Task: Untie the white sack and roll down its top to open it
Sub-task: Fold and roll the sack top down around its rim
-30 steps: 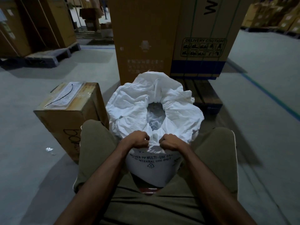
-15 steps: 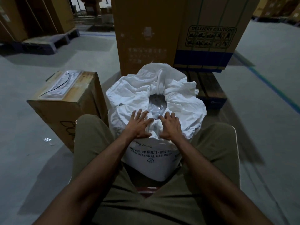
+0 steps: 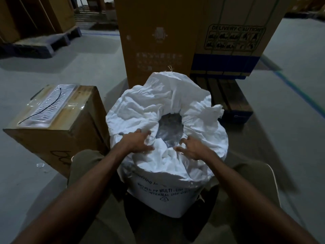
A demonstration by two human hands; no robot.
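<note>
warehouse floor (image 3: pixel 88 71) | left hand (image 3: pixel 136 142), right hand (image 3: pixel 192 149) fingers clawed, grasping white sack (image 3: pixel 158 106) rim

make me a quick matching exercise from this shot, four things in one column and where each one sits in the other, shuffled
Things:
1. white sack
2. left hand
3. right hand
4. small cardboard box

Places:
A. on the floor left of the sack
B. between the person's knees
C. on the rolled rim, right of the opening
D. on the rolled rim, left of the opening

Pairs: 1-B, 2-D, 3-C, 4-A
</note>
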